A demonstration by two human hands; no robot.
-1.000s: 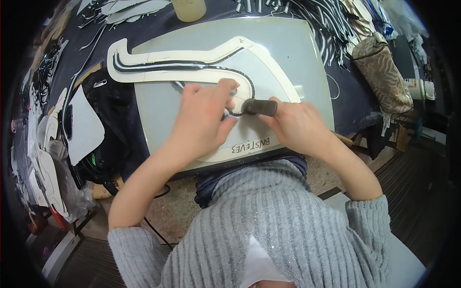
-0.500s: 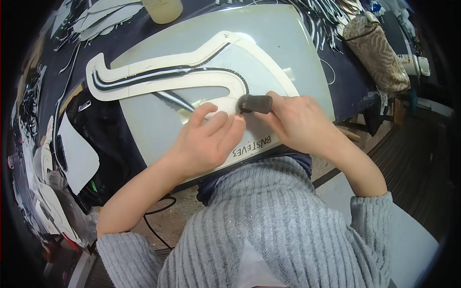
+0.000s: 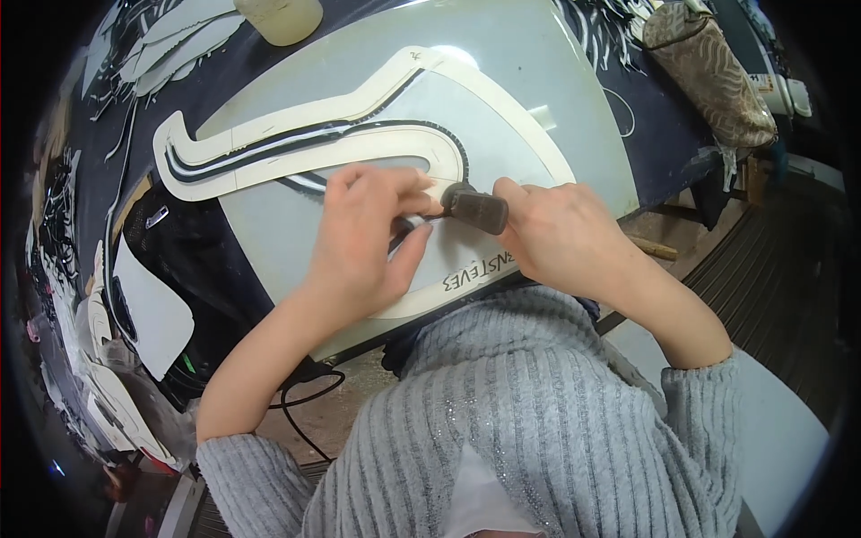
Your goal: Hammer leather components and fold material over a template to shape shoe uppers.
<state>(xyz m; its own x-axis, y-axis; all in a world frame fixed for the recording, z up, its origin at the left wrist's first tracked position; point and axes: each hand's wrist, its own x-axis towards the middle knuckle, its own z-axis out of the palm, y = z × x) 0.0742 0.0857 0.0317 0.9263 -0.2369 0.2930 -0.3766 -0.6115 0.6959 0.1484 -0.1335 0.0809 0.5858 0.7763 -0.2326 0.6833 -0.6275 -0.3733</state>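
Observation:
A dark hammer (image 3: 478, 208) is gripped in my right hand (image 3: 565, 233); its head rests at the bend of a cream curved template (image 3: 269, 139), and its handle is mostly hidden. Black-and-white strip (image 3: 260, 152) runs along the template's inner edge and round the bend. Just left of the hammer head, my left hand (image 3: 363, 238) has its thumb and bent fingers about a loose part of the strip, partly covered by the fingers. Beneath everything lies a pale, smooth board (image 3: 502, 99) with handwriting on its near edge.
A tub of yellowish stuff (image 3: 282, 20) and grey-white cut pieces (image 3: 179, 45) lie at the far left. A patterned pouch (image 3: 708, 76) sits at the far right beside loose strips (image 3: 601, 27). Black mesh fabric (image 3: 170, 251) and a white panel (image 3: 152, 309) are on the left.
My left hand has opened its fingers somewhat and shifted up and left, showing the strip under them. The hammer head has tilted and moved slightly down.

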